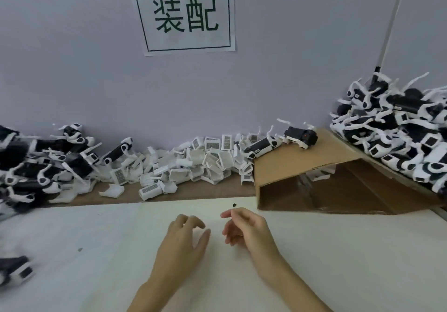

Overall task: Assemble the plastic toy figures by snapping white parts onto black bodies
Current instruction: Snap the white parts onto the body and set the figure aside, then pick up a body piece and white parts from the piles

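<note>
I see a white work surface [96, 251] running back to a brown strip below a pale lilac wall, where a paper sign [183, 13] with two printed characters hangs. My left hand [181, 246] and right hand [251, 233] hover near each other over the white sheet, fingers loosely curled and slightly spread, holding nothing. A heap of white parts [193, 161] lies along the wall ahead. Black bodies with some white pieces [41, 161] crowd the left side; another blurred one [14, 270] sits at the left edge. A tilted cardboard box [314, 166] stands right of centre, two figures [283, 140] on its slope, beside a tall pile of figures [399, 127].
</note>
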Action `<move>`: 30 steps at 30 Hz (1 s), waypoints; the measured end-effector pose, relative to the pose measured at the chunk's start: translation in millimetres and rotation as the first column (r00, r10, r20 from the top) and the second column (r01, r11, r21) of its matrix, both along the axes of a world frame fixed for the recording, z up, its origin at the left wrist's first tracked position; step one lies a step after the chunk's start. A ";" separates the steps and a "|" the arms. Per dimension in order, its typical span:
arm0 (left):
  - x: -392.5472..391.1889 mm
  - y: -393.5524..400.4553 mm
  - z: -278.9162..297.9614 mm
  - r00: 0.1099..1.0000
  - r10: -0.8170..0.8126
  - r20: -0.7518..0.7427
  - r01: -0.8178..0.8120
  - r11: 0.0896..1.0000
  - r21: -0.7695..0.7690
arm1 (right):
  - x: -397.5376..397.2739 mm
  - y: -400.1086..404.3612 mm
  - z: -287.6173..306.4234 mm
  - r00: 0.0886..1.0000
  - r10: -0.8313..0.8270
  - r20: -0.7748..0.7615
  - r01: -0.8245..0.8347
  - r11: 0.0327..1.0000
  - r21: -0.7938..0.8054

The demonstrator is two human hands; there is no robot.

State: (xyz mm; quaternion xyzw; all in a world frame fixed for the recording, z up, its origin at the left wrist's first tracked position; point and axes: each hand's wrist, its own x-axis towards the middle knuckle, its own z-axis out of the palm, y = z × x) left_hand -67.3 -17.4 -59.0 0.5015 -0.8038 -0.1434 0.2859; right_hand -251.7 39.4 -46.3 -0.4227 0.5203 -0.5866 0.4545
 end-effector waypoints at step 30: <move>17.3 -106.8 11.0 0.976 -0.187 -0.113 0.186 0.982 -0.025 | -9.3 -17.8 -15.7 0.983 0.065 0.174 -0.057 0.997 -0.050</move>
